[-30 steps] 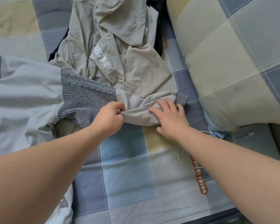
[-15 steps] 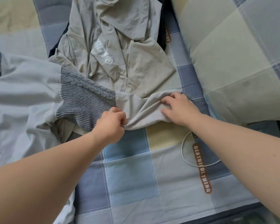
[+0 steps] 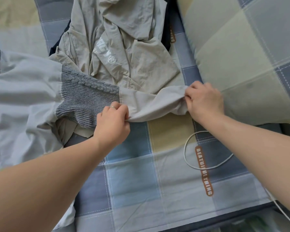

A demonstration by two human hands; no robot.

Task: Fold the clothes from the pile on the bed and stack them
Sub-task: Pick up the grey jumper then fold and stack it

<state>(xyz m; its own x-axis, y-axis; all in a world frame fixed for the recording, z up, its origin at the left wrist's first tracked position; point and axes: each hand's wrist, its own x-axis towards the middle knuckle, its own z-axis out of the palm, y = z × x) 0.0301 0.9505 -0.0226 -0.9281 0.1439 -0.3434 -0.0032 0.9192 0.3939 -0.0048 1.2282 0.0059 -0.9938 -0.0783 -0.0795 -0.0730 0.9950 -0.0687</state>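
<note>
Down at the near edge of the bed (image 3: 132, 190), the checked sheet shows as a wide flat patch between the two forearms. A white cable (image 3: 189, 158) loops out from under the right forearm and crosses an orange label (image 3: 204, 171). Just past that patch the left hand (image 3: 112, 124) has its grip closed, fingers curled, pinching the lower edge of the pale grey sleeve (image 3: 151, 104) beside a knitted panel (image 3: 85, 96). The right hand (image 3: 204, 101) has its grip closed too, bunching the sleeve's far end close against the pillow (image 3: 241, 56). The sleeve stretches between them; whether it touches the sheet I can't tell. The rest of the grey top (image 3: 23, 91) spreads left, past the frame's edge. Behind the sleeve and touching it is a crumpled beige garment (image 3: 124, 52) with white lettering, with a dark garment (image 3: 166, 30) showing at its edges. The pillow hems in the right side
</note>
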